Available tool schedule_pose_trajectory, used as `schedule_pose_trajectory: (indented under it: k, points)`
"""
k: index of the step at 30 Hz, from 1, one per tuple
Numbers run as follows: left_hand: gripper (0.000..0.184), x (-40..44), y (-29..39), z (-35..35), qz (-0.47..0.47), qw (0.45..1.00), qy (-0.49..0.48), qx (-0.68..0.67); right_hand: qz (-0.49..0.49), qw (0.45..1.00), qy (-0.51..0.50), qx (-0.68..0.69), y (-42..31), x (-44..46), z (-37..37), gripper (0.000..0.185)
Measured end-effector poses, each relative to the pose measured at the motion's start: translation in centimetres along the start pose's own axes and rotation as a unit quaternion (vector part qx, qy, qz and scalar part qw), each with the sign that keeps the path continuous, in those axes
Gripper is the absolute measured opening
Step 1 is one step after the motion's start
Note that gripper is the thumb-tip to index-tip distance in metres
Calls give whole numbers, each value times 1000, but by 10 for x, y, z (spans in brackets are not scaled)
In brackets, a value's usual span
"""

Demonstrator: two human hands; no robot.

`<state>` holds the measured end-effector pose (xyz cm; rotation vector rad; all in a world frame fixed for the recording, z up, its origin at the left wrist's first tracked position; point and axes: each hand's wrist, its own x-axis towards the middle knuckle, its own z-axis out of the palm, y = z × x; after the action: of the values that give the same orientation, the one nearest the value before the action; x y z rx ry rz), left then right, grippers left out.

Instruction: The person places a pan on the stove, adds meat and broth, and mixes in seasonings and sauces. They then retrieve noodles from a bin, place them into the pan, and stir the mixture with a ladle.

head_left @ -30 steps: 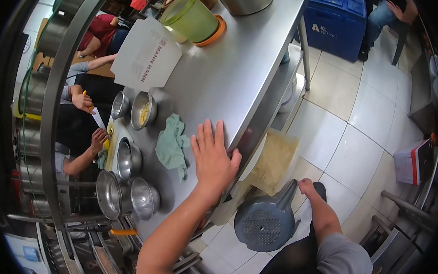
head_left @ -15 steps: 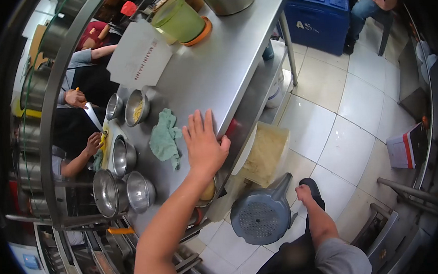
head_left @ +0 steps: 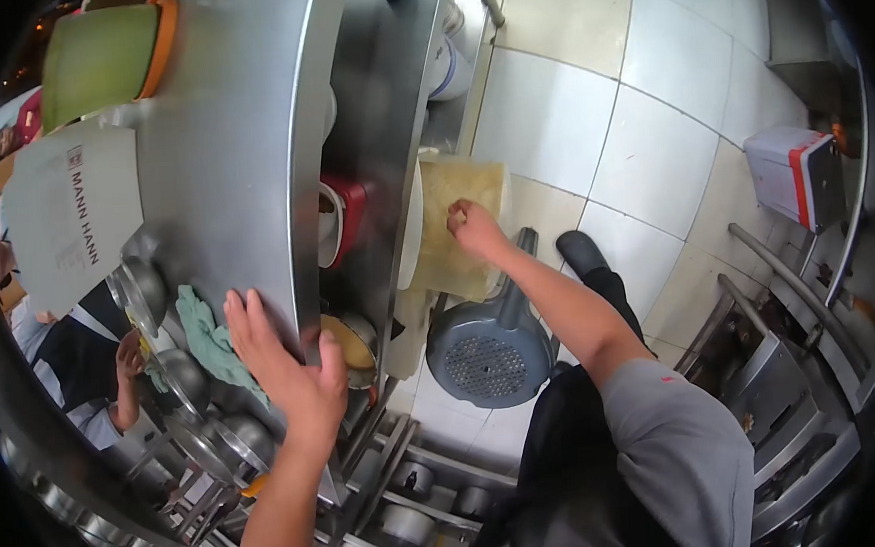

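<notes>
My left hand rests on the steel table near its edge, fingers straight and thumb spread. Just left of it lies a crumpled green cloth. My right hand is low beside the table, over a yellowish, see-through bin or its cover. Its fingers are curled in; whether they touch the bin or hold anything is hidden. Below stands a grey plastic piece with a round perforated top and a long arm. On the under-shelf, a pot with tan contents sits close to my left thumb.
A white board lettered MANN HANN and a green tub with an orange rim stand on the table. Steel bowls line its far side, near a co-worker's hand. A red container occupies the under-shelf. My shoe is on the tiles.
My view has turned down and to the right. The right hand has reached forward from beside my leg to over the bin. My left hand still lies flat on the table.
</notes>
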<state>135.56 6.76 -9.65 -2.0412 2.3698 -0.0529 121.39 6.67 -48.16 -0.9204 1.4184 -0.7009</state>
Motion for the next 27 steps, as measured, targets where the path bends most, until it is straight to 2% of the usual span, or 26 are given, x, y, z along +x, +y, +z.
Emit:
schedule_pose_trajectory:
  k: [1,2,4,8,10,11,13,14,16,17,19,25,26,27]
  points:
    - [86,0,-1,1,-7,1000,-5,-19,84,996,-19,23,0,16,5,32]
    - [86,1,-2,2,-14,999,-9,-38,93,995,-28,26,14,32,15,32]
    - [87,3,-1,3,-13,999,-33,-38,116,987,103,-51,49,52,45,44]
    - [87,5,-3,6,-23,998,-39,-46,135,982,93,-92,53,45,57,58]
    - [88,4,-5,5,-22,997,-55,-42,201,972,60,-107,50,43,58,62]
    - [88,4,-6,5,-22,997,-57,-41,202,972,59,-107,52,41,60,62]
    - [89,5,-7,5,-10,997,-63,-38,158,970,-24,-181,54,36,62,54]
    - [89,6,-7,5,-10,997,-61,-38,157,971,-23,-181,49,40,61,54]
    - [90,4,-8,6,-10,997,-63,-46,150,968,-118,-166,41,44,63,54]
    - [90,4,-8,6,-12,997,-65,-45,150,967,-119,-166,48,49,67,54]
    - [89,6,-8,6,-11,997,-67,-45,133,983,-98,-79,71,60,88,51]
    - [90,6,-8,6,-7,997,-67,-37,94,990,-96,-47,118,63,80,44]
    - [90,6,-8,6,-6,997,-68,-39,95,990,-95,-47,113,61,76,44]
    - [90,6,-8,6,-8,997,-68,-40,148,982,-114,0,101,59,66,45]
